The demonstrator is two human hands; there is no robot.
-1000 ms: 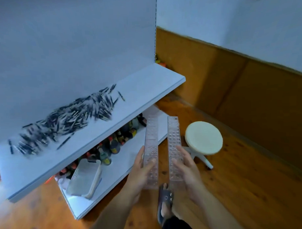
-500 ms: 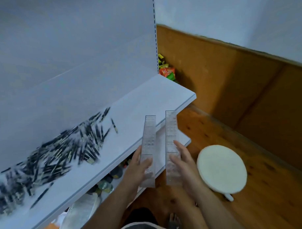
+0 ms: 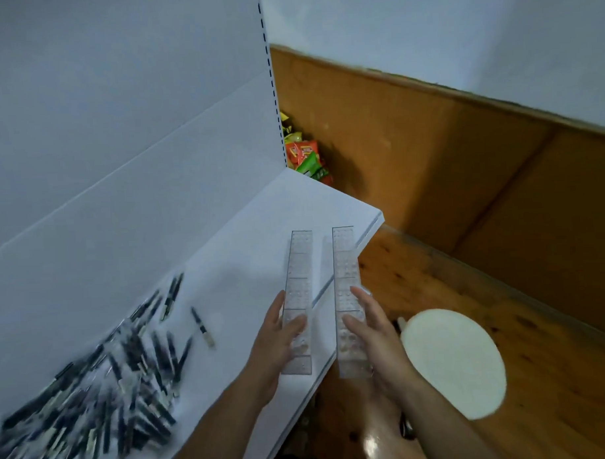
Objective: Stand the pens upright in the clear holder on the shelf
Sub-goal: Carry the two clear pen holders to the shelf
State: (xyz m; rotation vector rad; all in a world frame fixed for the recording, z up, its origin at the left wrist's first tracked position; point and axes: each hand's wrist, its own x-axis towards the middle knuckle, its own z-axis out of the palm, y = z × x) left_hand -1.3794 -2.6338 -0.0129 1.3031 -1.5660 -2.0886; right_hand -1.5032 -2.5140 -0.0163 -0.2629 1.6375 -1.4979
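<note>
Over the near right edge of the flat white shelf [image 3: 246, 238], your left hand [image 3: 277, 347] grips one long clear perforated plastic holder strip [image 3: 297, 281]. Your right hand [image 3: 373, 343] grips a second clear strip [image 3: 345, 272], parallel and not touching. Loose black pens [image 3: 111, 383] lie heaped flat on the shelf, left.

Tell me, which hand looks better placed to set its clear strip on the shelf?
Probably the left hand: its clear holder hangs wholly above the shelf, while the right hand holds the second holder partly past the shelf edge, over the floor.
</note>
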